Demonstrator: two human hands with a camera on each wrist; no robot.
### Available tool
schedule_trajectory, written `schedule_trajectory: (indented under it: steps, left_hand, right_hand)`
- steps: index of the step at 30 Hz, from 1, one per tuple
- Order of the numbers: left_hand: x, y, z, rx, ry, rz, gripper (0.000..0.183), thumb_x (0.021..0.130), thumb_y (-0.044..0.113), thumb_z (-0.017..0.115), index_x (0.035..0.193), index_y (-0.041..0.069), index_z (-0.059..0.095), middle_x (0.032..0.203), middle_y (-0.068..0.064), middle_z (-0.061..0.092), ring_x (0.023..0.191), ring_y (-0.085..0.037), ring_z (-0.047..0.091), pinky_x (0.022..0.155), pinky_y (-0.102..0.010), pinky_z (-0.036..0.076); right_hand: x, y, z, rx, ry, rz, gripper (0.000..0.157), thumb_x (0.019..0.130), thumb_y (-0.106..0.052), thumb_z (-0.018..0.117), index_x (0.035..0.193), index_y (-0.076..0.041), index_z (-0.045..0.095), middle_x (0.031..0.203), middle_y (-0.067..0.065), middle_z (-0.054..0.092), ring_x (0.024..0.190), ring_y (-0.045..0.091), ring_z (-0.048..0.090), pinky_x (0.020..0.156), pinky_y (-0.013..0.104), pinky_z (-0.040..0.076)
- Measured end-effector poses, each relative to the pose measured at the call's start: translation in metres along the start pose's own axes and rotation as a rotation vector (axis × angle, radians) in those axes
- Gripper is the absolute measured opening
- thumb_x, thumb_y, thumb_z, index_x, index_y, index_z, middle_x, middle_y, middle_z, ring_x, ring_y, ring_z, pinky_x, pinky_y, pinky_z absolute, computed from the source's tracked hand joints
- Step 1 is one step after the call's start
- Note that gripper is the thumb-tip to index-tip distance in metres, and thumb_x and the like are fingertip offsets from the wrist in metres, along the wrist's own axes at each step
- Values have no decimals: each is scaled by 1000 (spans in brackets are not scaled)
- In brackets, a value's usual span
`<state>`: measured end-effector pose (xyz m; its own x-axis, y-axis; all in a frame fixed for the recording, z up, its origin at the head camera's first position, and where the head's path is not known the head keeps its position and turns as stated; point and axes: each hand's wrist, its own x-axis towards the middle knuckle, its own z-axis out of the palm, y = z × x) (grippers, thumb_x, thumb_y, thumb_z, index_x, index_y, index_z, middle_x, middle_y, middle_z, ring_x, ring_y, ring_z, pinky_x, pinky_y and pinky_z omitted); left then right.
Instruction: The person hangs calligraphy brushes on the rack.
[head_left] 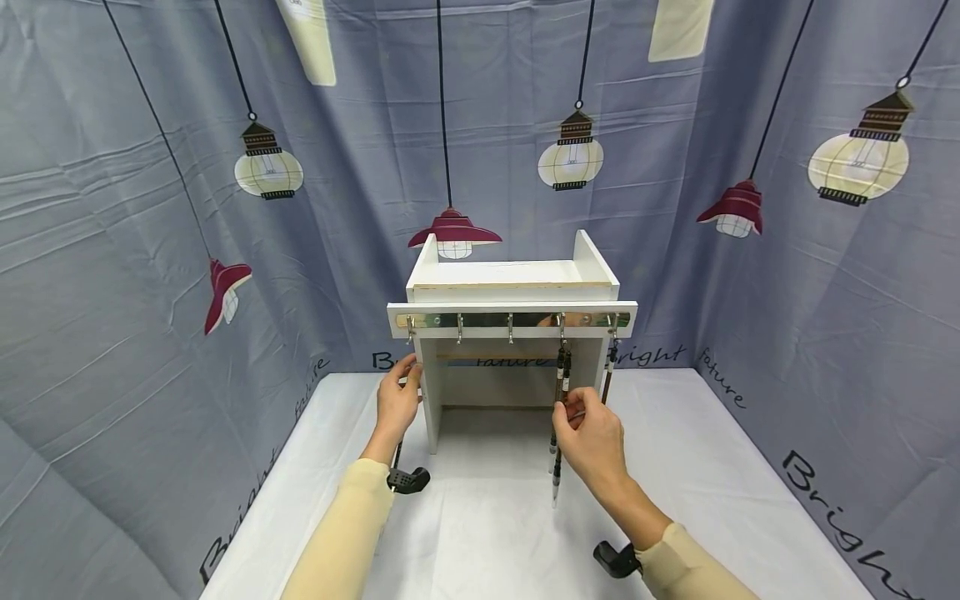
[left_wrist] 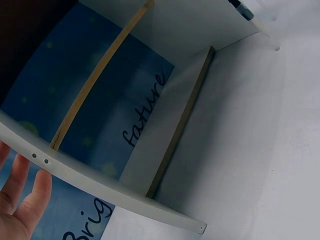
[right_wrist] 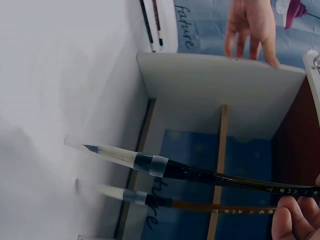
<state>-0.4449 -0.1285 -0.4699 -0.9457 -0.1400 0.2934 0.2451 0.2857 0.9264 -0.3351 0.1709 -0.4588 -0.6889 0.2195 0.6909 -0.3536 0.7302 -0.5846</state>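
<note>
My left hand [head_left: 397, 402] rests its fairly straight fingertips against the left side panel [left_wrist: 115, 192] of a white wooden stand. Toward the right of the stand's front, my right hand [head_left: 594, 433] has curled fingers and pinches a brown-handled writing brush [right_wrist: 235, 209] by its shaft. Beside it hangs a black-handled brush [right_wrist: 195, 173], tip downward, with a clear cap over its pale bristles. Both hang below a hook [head_left: 562, 323] on the front rail. Another brush [head_left: 608, 367] hangs from the rightmost hook, partly hidden by my right hand.
The front rail [head_left: 487, 332] carries a shiny strip with several hooks. Above it is a white shelf [head_left: 510, 272]. Two more brushes [right_wrist: 156, 20] show beyond the left panel in the right wrist view. A white cloth [head_left: 480, 533] covers the table; a printed curtain [head_left: 360, 250] surrounds it.
</note>
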Motion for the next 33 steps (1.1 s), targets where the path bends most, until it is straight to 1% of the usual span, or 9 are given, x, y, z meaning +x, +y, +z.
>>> schedule_trajectory:
  steps: [3,7,12,19,23,28,33]
  left_hand:
    - [-1,0,-1,2,0,2,44,109,35,53,149,17,55,138,-19,59,111,-35,68,87,-44,64]
    - [-2,0,-1,5,3,5,44,109,35,53,149,16,55,139,-20,59,109,-35,68,86,-43,64]
    - [-1,1,-2,9,1,0,46,109,37,52,150,17,54,139,-19,59,111,-34,68,87,-43,63]
    - [-2,3,-3,10,1,16,48,109,39,52,150,15,54,138,-20,59,109,-34,67,88,-44,63]
    - [-2,3,-2,8,3,16,47,109,38,53,150,15,55,138,-20,60,108,-33,67,86,-43,63]
    - [-2,2,-1,4,5,11,45,109,37,53,149,17,56,138,-19,60,106,-33,67,85,-43,64]
    - [-1,-1,0,6,9,5,44,109,37,53,148,18,57,138,-18,60,105,-31,68,85,-42,64]
  right_hand:
    - [-2,-2,4,7,1,-13,14,88,-9,75,95,-6,63,73,0,68,60,11,65,61,31,55]
    - [-2,-6,9,14,-5,-33,14,88,-9,75,94,-7,63,73,0,68,59,9,64,58,27,55]
    - [-2,-14,14,21,-34,-47,14,89,-10,75,95,-7,63,73,0,69,60,9,63,58,26,54]
    - [-3,-23,22,35,-72,-47,13,90,-10,75,96,-8,64,75,0,70,61,8,62,58,26,53]
    - [-3,-27,27,38,-68,-62,13,90,-11,76,95,-8,64,74,-1,69,60,7,61,57,24,52]
    - [0,-32,32,39,-52,-95,12,90,-11,75,94,-9,64,73,-2,69,59,7,61,56,26,51]
    - [1,-34,36,32,-71,-91,11,91,-11,74,94,-10,64,72,-3,68,59,6,61,57,28,52]
